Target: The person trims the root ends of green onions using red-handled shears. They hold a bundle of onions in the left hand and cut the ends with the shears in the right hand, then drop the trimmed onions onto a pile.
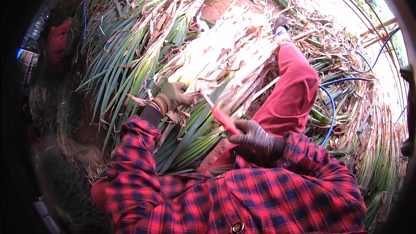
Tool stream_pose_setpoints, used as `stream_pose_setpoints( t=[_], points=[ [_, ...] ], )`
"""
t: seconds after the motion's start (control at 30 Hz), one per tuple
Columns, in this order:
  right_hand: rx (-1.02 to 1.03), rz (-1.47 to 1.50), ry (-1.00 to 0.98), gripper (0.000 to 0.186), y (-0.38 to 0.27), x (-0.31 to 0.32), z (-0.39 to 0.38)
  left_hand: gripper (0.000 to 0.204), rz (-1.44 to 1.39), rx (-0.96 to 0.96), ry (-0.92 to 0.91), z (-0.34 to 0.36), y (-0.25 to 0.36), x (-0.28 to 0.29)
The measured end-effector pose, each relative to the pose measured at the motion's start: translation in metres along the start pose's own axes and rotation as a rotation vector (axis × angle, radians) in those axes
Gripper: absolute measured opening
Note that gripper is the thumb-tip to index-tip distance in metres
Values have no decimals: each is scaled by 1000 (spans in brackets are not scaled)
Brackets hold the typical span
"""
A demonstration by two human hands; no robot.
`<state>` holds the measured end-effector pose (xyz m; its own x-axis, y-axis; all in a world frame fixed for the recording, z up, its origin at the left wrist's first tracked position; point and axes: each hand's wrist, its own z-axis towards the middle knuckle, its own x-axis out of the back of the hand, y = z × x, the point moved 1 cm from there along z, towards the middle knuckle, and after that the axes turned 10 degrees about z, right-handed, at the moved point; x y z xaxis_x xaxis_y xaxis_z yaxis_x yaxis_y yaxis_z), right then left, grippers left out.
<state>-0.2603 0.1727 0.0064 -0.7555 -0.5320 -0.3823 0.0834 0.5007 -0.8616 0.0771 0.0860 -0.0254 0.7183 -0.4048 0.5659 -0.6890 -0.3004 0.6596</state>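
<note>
A heap of long green onions (190,130) lies in front of me, white stalks pointing away and green leaves toward me. My left hand (174,96), in a tan glove, is closed at the leaf side of the heap, its fingers curled around some dry outer leaves and stalks. In a dark striped glove, my right hand (255,141) grips a red-handled knife (224,120). The thin blade slants up and left, its tip close to my left fingers. Strong glare washes out the pale stalks (221,52) beyond.
More green onions (115,65) are spread on the left, and others (381,143) on the right. My red-trousered leg (292,91) stretches forward beside the heap. A blue hose (333,112) curves along the right. Bare soil (227,5) shows at the back.
</note>
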Motion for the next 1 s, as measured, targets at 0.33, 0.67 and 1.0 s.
stream_pose_setpoints(
  t=[0.33,0.67,1.0],
  points=[
    [7,-85,-41,31,-22,-21,9,42,-101,15,-164,-5,5,19],
    [-331,77,188,30,-51,4,19,41,-15,47,-40,-13,16,21],
    [-244,123,429,25,-52,61,71,40,31,-35,-14,5,3,18]
  ],
)
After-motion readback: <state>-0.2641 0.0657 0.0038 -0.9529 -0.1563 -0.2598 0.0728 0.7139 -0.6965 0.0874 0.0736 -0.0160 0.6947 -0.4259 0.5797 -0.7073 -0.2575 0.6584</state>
